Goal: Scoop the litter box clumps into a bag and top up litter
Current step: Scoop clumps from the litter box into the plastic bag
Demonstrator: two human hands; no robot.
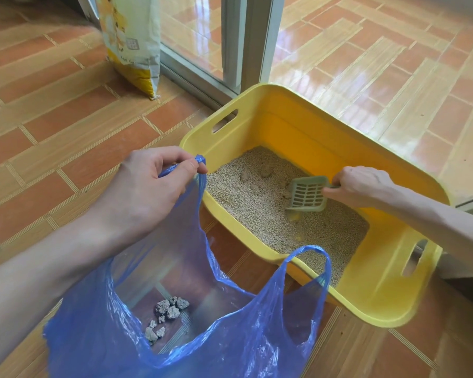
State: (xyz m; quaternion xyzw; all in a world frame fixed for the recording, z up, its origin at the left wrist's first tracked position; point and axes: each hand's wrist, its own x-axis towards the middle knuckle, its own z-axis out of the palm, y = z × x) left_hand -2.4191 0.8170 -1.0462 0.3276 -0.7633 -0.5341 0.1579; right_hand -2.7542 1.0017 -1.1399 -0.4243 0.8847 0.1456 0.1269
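Left hand [148, 186] pinches blue bag [230, 336]; right hand [358, 186] holds scoop [307, 193] in litter.

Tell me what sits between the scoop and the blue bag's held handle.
In the head view, loose litter with a few clumps, then the yellow box's near wall, lie between the scoop and the bag handle pinched by the left hand.

tiled floor [66, 110]: orange-brown; sliding door frame [246, 42]: grey, behind
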